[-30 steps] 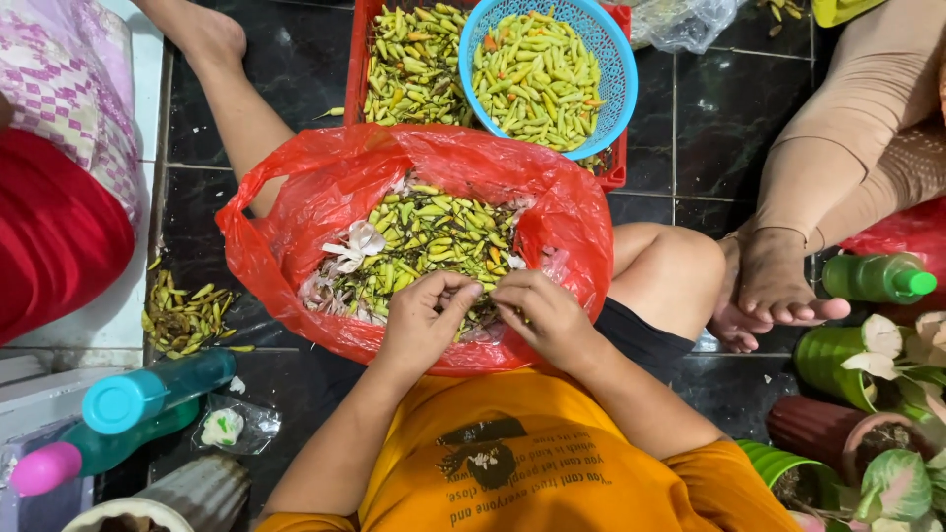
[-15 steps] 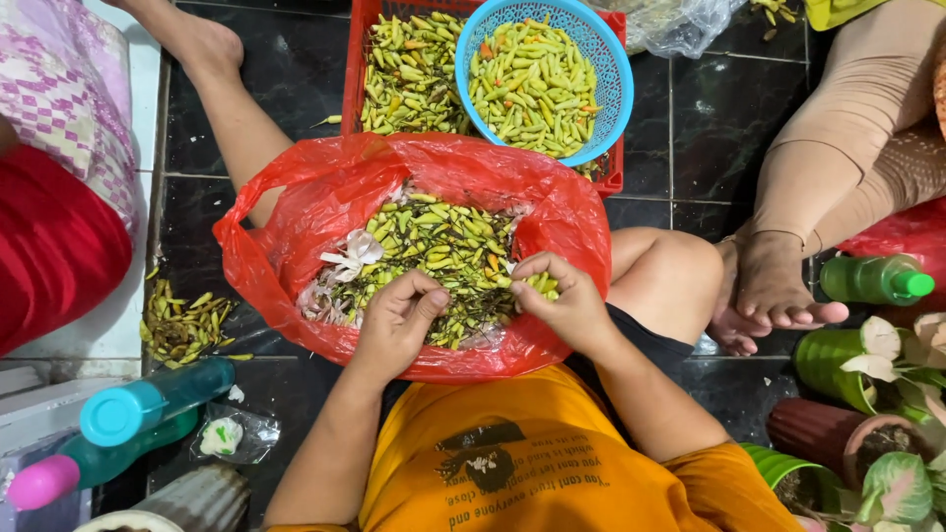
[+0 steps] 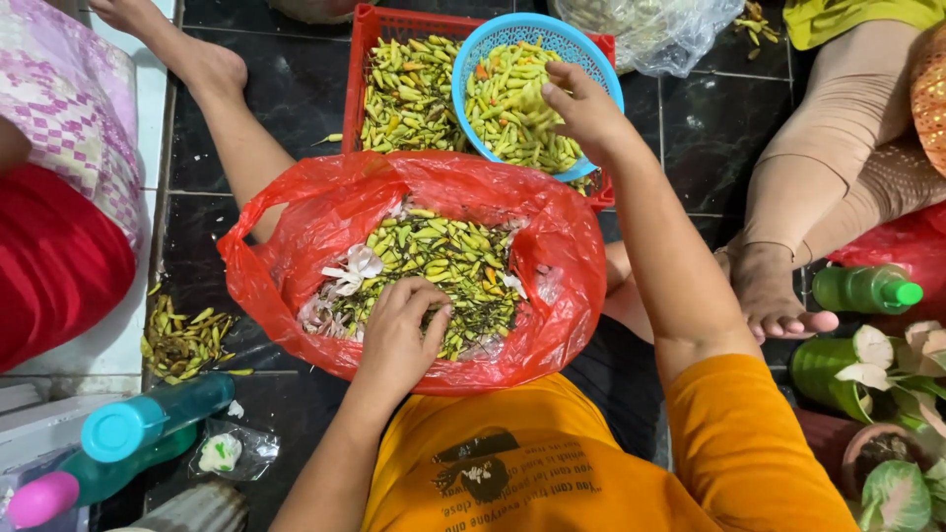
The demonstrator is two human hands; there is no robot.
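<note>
Left hand (image 3: 399, 330) is down in the red plastic bag (image 3: 296, 232), fingers curled and spread over the heap of green chillies (image 3: 443, 261) inside, touching them; whether it grips any, I cannot tell. Right hand (image 3: 586, 108) is stretched out over the blue round basket (image 3: 493, 39), fingertips drawn together just above the green and yellow chillies in it; what they pinch, if anything, is hidden. The basket sits on a red crate (image 3: 370, 30) that also holds loose chillies, right behind the bag. The bag lies open in the person's lap, on the dark tiled floor (image 3: 286, 89). A small pile of chilli stems (image 3: 182, 340) lies on the floor left of the bag. Lower left: a teal bottle with a light blue cap (image 3: 148, 424), a pink cap beside it, and a small clear packet (image 3: 227, 451). At right, a green bottle with a green cap (image 3: 867, 289) lies on its side near another person's bare foot (image 3: 769, 291).
</note>
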